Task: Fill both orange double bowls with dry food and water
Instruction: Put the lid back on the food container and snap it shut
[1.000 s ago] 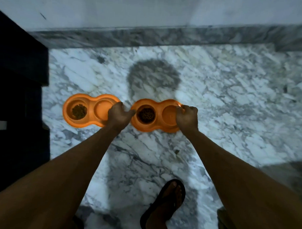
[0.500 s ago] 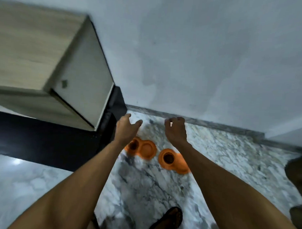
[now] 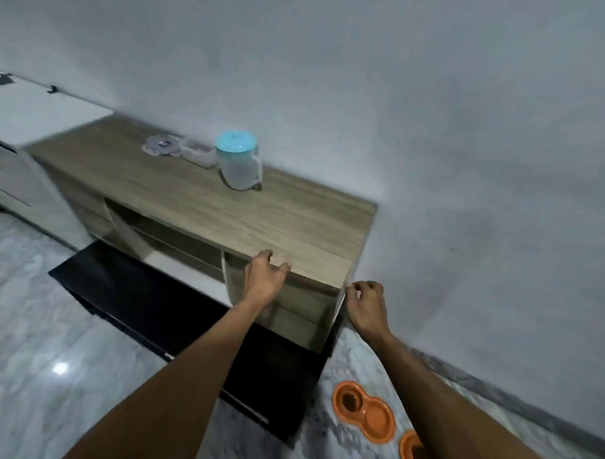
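Fingers point(image 3: 280, 267) of the left hand point(image 3: 263, 281) are loosely spread and empty, their tips at the front edge of the wood-grain bench point(image 3: 206, 195), near its right front corner; whether they touch the edge cannot be told. Those of the right hand point(image 3: 368, 305) are curled narrow, holding nothing, just beside that same corner, over the marble floor point(image 3: 31, 391).

On the floor to the right of the bench, near the grey wall point(image 3: 469, 132), lie the two orange plastic double bowls. The nearer-to-bench orange double bowl point(image 3: 365, 415) shows one cup with dark dry food and one cup that looks bare orange; water in it cannot be made out. The second orange double bowl point(image 3: 415, 454) is partly hidden behind the right forearm, with dark food visible in its exposed cup.

At the back edge of the bench stands a clear plastic jug with a turquoise lid point(image 3: 240, 165), upright. Just beside it, to the left, sit a clear rectangular container point(image 3: 199, 155) and a round clear lid point(image 3: 161, 144), both blurred. A black platform point(image 3: 174, 314) runs below the bench front.
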Demonstrator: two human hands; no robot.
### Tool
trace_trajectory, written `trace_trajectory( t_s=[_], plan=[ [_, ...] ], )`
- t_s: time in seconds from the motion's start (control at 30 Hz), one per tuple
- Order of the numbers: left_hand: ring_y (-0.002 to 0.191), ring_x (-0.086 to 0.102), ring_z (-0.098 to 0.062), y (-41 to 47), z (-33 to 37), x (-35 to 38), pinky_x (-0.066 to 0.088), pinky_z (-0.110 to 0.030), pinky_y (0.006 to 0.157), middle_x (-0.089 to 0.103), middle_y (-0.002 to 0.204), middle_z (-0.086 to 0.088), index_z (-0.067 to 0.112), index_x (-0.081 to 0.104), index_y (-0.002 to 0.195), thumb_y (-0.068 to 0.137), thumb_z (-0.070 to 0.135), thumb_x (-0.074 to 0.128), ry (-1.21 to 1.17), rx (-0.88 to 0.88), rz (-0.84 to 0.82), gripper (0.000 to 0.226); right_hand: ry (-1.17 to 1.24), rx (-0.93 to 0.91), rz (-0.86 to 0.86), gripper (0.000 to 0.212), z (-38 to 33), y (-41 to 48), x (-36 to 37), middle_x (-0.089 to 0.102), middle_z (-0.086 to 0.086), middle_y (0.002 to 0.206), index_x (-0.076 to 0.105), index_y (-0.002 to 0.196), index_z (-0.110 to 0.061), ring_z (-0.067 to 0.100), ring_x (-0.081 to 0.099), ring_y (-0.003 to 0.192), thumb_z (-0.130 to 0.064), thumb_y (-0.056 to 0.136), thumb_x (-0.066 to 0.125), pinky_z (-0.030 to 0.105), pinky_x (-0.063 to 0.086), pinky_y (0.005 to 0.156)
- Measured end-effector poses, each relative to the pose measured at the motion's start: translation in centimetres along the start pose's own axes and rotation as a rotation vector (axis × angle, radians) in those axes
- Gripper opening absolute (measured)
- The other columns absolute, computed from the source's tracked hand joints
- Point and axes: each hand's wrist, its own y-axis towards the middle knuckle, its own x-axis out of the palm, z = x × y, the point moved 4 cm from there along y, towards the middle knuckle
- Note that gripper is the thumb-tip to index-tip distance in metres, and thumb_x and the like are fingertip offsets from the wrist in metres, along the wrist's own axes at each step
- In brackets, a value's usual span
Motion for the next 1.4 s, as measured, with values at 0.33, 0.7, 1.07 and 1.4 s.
trace_trajectory(
  t_s=[0.33,0.7,1.07,1.4],
  plan=[
    [0.131,0.049,-0.031,5.8,-4.7,-16.0,0.039,-0.038,0.109,0.056,0.139,-0.016,0.003,0.048,0.141,0.091,0.034,0.064,-0.034,-0.014,0.149,0.061,0.026,-0.155,-0.078,0.036,-16.5,2.2,10.4,0.043,0.016,0.140,0.064,0.118,-0.003,0.033,0.054,0.120,-0.029,0.102,0.044,0.029,0.038,0.099],
    [0.129,0.051,-0.029,19.4,-9.8,-24.0,0.039,-0.036,0.106,0.057,0.138,-0.015,0.004,0.049,0.140,0.091,0.033,0.064,0.013,-0.047,0.157,0.059,0.077,-0.148,-0.135,0.032,-27.5,11.4,22.1,0.046,0.017,0.136,0.065,0.115,-0.005,0.033,0.053,0.120,-0.026,0.100,0.046,0.029,0.037,0.102],
    [0.123,0.054,-0.033,34.9,-11.3,-30.3,0.040,-0.035,0.103,0.063,0.126,-0.019,0.000,0.057,0.130,0.089,0.030,0.067,0.049,-0.033,0.123,0.052,0.085,-0.113,-0.142,0.030,-37.7,22.3,30.4,0.050,0.013,0.130,0.063,0.116,-0.007,0.029,0.056,0.113,-0.027,0.101,0.045,0.041,0.042,0.102],
    [0.124,0.055,-0.030,50.0,-13.2,-35.1,0.043,-0.039,0.105,0.062,0.130,-0.014,0.007,0.060,0.128,0.086,0.036,0.066,0.091,0.037,-0.008,0.051,0.105,0.014,0.016,0.034,-42.8,29.7,35.8,0.046,0.013,0.138,0.057,0.126,-0.007,0.032,0.053,0.122,-0.028,0.103,0.045,0.042,0.042,0.105]
  ],
)
